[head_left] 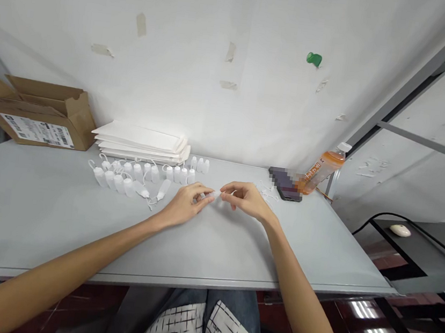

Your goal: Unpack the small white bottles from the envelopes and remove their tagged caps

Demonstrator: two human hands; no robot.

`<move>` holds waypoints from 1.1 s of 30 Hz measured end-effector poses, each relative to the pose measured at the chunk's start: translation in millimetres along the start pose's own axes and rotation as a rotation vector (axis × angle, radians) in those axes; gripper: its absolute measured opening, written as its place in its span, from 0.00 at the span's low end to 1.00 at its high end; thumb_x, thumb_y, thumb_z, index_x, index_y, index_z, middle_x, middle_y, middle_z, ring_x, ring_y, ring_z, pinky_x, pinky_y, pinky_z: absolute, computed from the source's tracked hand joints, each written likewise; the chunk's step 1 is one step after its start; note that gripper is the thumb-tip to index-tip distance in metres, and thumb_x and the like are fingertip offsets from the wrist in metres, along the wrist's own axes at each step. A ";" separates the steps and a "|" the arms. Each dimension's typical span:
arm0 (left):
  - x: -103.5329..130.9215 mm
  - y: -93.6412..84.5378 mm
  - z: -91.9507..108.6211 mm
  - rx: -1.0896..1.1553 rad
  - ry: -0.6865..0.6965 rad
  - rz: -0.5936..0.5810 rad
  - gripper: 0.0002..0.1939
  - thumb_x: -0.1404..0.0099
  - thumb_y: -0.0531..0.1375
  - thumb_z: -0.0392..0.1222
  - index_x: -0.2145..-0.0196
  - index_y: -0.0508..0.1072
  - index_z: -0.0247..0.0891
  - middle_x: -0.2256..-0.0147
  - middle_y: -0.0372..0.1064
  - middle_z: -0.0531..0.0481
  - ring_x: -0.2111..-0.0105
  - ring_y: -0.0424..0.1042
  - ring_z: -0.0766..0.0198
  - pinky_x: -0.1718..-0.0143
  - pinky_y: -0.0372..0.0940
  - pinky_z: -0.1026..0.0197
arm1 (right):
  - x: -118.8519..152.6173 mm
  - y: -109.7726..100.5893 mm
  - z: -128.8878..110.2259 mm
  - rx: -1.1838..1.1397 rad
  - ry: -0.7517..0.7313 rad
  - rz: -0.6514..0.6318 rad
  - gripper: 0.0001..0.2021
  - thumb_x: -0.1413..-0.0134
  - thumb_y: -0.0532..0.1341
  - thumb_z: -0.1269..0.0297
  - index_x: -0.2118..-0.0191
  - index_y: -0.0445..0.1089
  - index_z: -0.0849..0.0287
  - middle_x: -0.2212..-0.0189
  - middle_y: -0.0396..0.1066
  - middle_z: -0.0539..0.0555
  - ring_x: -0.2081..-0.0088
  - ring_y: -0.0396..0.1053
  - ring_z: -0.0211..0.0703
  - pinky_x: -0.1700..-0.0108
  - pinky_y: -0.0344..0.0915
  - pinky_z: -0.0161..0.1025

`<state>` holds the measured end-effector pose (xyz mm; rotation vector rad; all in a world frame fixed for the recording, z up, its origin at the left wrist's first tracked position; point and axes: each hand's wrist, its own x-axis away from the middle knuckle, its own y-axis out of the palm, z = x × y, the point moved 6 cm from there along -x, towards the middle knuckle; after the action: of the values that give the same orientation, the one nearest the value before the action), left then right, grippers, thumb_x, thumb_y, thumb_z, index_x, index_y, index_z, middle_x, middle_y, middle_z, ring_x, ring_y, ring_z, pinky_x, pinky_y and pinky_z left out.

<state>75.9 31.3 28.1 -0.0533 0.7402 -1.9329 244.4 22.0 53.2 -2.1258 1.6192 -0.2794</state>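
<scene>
A small whitish piece (217, 194) is held over the middle of the bench (203, 256), toward its back edge, between both hands. Its left end is pinched in the grip of the left hand (188, 201); its right end is clamped between thumb and fingertips of the right hand (245, 197). Its long axis appears to be laid roughly along the front edge, neither hand being clearly nearer. White bottles (128, 186) are grouped leftward near the back edge; thin white pieces (269, 196) are scattered just beyond the right hand.

White piece (216, 194) between both hands (185, 204) (247, 200)
</scene>
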 end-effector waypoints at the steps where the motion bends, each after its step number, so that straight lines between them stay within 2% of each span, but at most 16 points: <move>1: 0.0 -0.6 -1.1 0.001 -0.016 0.012 0.20 0.34 0.57 0.53 0.55 0.77 0.37 0.59 0.70 0.45 0.75 0.67 0.68 0.74 0.65 0.62 | 0.0 4.9 -0.8 -0.001 0.005 -0.017 0.16 0.50 0.65 0.51 0.63 0.74 0.60 0.73 0.72 0.51 0.79 0.64 0.33 0.75 0.58 0.33; 6: 0.7 2.8 -6.0 0.064 -0.065 -0.003 0.22 0.36 0.58 0.53 0.54 0.75 0.33 0.58 0.69 0.41 0.77 0.69 0.67 0.81 0.64 0.62 | -2.2 15.9 -0.3 -0.045 0.000 -0.014 0.16 0.48 0.63 0.51 0.63 0.74 0.61 0.72 0.72 0.52 0.79 0.64 0.32 0.76 0.59 0.33; 10: 1.1 5.3 -7.3 0.103 -0.062 -0.026 0.21 0.36 0.58 0.51 0.53 0.74 0.33 0.55 0.68 0.40 0.75 0.71 0.65 0.80 0.66 0.62 | -4.2 10.7 1.3 -0.030 0.002 0.036 0.16 0.49 0.63 0.51 0.65 0.73 0.61 0.73 0.72 0.52 0.79 0.64 0.33 0.77 0.58 0.33; 13: 0.3 2.2 -3.9 -0.006 0.012 0.002 0.19 0.37 0.58 0.47 0.51 0.74 0.35 0.55 0.70 0.43 0.70 0.72 0.64 0.73 0.68 0.61 | -1.2 -17.8 1.9 0.099 -0.028 0.238 0.14 0.48 0.62 0.53 0.68 0.73 0.61 0.73 0.73 0.52 0.79 0.65 0.34 0.75 0.59 0.33; 16: 0.0 1.9 -2.1 -0.106 0.045 -0.013 0.17 0.36 0.57 0.45 0.52 0.74 0.37 0.57 0.72 0.46 0.72 0.70 0.66 0.67 0.67 0.59 | 9.4 -57.8 2.6 0.314 -0.030 0.584 0.14 0.49 0.62 0.53 0.70 0.73 0.60 0.74 0.73 0.53 0.78 0.68 0.38 0.72 0.61 0.35; 18: 0.4 3.4 -1.4 -0.135 0.043 -0.040 0.15 0.36 0.57 0.44 0.54 0.75 0.38 0.57 0.72 0.47 0.73 0.69 0.66 0.66 0.66 0.59 | 12.4 -72.0 6.0 0.367 0.010 0.690 0.14 0.48 0.61 0.52 0.70 0.73 0.60 0.73 0.75 0.53 0.76 0.70 0.39 0.71 0.61 0.35; 21: 1.9 6.4 1.5 -0.162 0.052 -0.090 0.14 0.35 0.56 0.44 0.57 0.76 0.38 0.58 0.72 0.48 0.72 0.69 0.66 0.66 0.65 0.59 | 0.5 -68.4 10.5 0.449 0.063 0.633 0.12 0.48 0.61 0.54 0.69 0.74 0.58 0.72 0.76 0.52 0.75 0.71 0.40 0.70 0.61 0.36; 28: 3.5 3.4 6.3 -0.168 0.053 -0.086 0.12 0.34 0.55 0.43 0.61 0.77 0.39 0.61 0.72 0.50 0.74 0.66 0.67 0.68 0.62 0.61 | -64.3 -23.2 11.5 0.652 0.077 0.321 0.06 0.47 0.61 0.62 0.67 0.74 0.57 0.66 0.78 0.51 0.66 0.73 0.43 0.64 0.62 0.36; 33: 4.0 1.5 9.2 -0.199 0.068 -0.074 0.11 0.34 0.55 0.41 0.62 0.77 0.38 0.61 0.72 0.50 0.74 0.66 0.68 0.67 0.62 0.60 | -97.1 -6.9 15.6 0.575 0.091 0.240 0.06 0.46 0.60 0.65 0.65 0.73 0.59 0.64 0.77 0.54 0.67 0.74 0.41 0.63 0.65 0.35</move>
<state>78.4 23.3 33.7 -0.1398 0.9863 -1.9329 228.6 119.3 53.3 -1.4933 1.5828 -0.6782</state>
